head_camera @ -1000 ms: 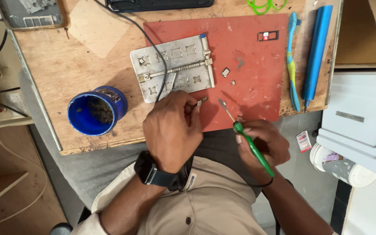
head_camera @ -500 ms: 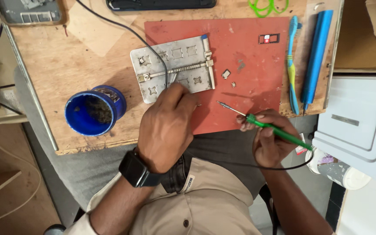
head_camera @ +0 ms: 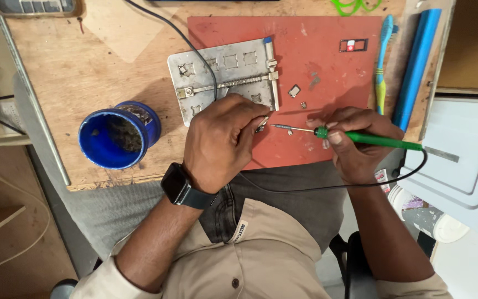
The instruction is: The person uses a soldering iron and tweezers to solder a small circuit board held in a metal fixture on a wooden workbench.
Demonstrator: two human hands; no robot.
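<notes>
My left hand [head_camera: 222, 141] rests on the red mat [head_camera: 327, 66], fingers pinched on a small metal part [head_camera: 261, 124] at the lower edge of the metal holder plate [head_camera: 225, 77]. My right hand [head_camera: 355, 141] grips a green-handled soldering iron [head_camera: 360, 138]. The iron lies almost level, its tip [head_camera: 276, 127] pointing left, a short gap from the pinched part. Its black cable [head_camera: 327, 187] loops under both wrists. Small loose chips [head_camera: 294, 91] lie on the mat above the tip.
A blue cup [head_camera: 118, 134] stands on the wooden board [head_camera: 84, 72] to the left. A toothbrush [head_camera: 382, 61] and a blue tube [head_camera: 416, 66] lie along the mat's right edge. A white box [head_camera: 466, 160] sits at right.
My right hand has swung the soldering iron from steeply tilted to nearly level, its tip now pointing left towards my left fingers. My left hand stays at the plate's lower edge.
</notes>
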